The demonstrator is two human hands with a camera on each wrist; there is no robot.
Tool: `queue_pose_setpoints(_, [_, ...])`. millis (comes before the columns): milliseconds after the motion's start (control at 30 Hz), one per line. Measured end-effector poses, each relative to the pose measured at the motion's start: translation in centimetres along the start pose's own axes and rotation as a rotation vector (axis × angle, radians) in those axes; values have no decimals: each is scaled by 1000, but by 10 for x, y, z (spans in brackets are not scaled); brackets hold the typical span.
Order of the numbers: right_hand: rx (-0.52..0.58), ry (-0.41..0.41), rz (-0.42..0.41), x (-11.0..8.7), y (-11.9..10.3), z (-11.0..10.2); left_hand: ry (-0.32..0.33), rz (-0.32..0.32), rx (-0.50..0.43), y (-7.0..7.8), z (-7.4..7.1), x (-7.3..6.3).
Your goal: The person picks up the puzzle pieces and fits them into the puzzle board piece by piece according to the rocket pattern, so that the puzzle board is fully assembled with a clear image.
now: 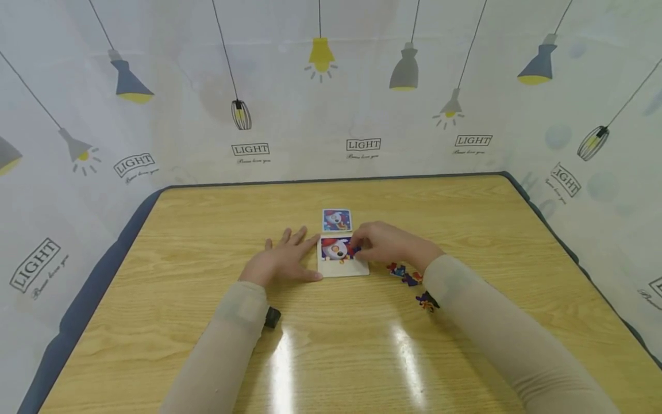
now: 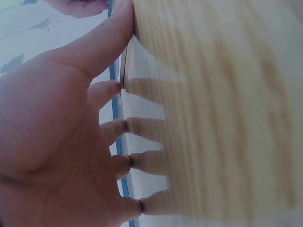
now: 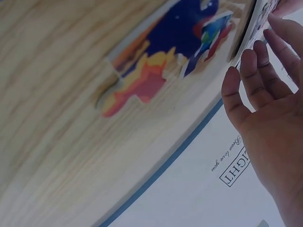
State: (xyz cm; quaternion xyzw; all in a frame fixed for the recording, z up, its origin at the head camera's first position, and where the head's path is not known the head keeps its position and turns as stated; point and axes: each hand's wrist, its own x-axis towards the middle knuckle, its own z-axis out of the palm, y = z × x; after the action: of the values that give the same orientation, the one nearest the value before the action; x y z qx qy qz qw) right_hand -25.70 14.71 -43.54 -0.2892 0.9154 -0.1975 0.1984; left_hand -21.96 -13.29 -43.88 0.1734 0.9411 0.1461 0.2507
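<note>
In the head view a small jigsaw puzzle board (image 1: 336,269) lies mid-table, its upper part filled with a white cartoon face on dark blue and red. My left hand (image 1: 283,260) rests on the table with fingers spread, thumb and index fingertip touching the board's left edge; the left wrist view shows this hand (image 2: 61,132) too. At the picture's right side, my right hand (image 1: 390,242) pinches a dark puzzle piece (image 1: 355,251) between thumb and index finger, mostly covered by the fingers. The right wrist view shows the right hand (image 3: 274,104) with bent fingers, their tips near the board.
A square picture card (image 1: 337,221) with a similar face adjoins the board's far edge. Several loose puzzle pieces (image 1: 405,275) lie under the right forearm, with more dark pieces (image 1: 426,301) nearer. A small black object (image 1: 272,317) sits beside the left sleeve. A printed curtain (image 1: 289,86) surrounds the table.
</note>
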Motion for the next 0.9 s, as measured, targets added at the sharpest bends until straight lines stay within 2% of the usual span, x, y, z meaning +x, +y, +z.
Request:
queue_pose_setpoints(233, [-31,-4,-43,4,-1,2,-3,1,-19,-7,3,7])
queue_pose_setpoints(633, [-35,-16,-18,9,-1,6,-10,-2,10,2,-2,-2])
queue_pose_setpoints(900, [-33,13,-32,0,2,-8,9,-6,25,-1,2,1])
